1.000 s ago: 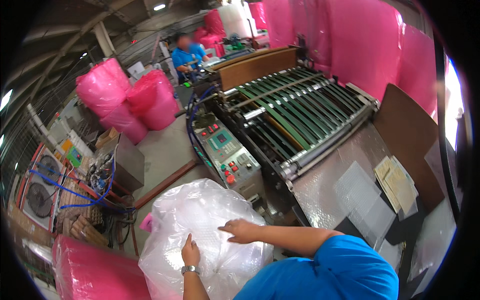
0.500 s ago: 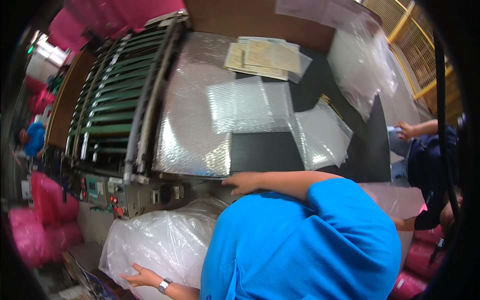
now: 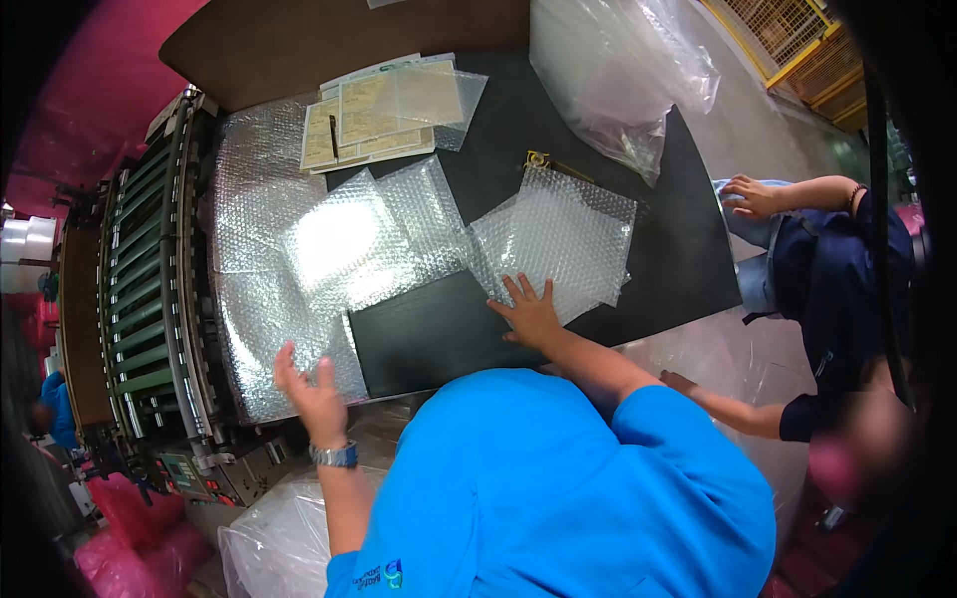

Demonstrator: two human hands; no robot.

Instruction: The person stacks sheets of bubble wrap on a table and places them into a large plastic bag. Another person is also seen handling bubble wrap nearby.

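So, going off the head view, which is all there is: the right hand (image 3: 531,317) is out over the worktop (image 3: 683,244), fingers fanned, tips on or just over the near-left edge of some bubble sheets (image 3: 576,231). It's not gripping anything. Can't tell how hard it's pressing, if at all. The left hand (image 3: 315,404) is empty too, fingers apart, hanging near the near end of the big silvery sheet (image 3: 249,234) with a loose thumb.

My read is that the step in hand is just getting at those sheets. Lifting one calls for fingertips under an edge and a pinch, since thin plastic like that probably slides or clings to its neighbour.

The sheets lie flat on the right part of the worktop, past the right hand, with the papers (image 3: 384,140) well off to the left and the clear bag (image 3: 613,75) beyond. Direction's messy: they overlap at different angles, corners not lined up. The top one's far edge slopes down to the right, and its side edges run roughly away from the wearer. It looks near-square, so honestly I can't call a long axis, especially with the fisheye bend.
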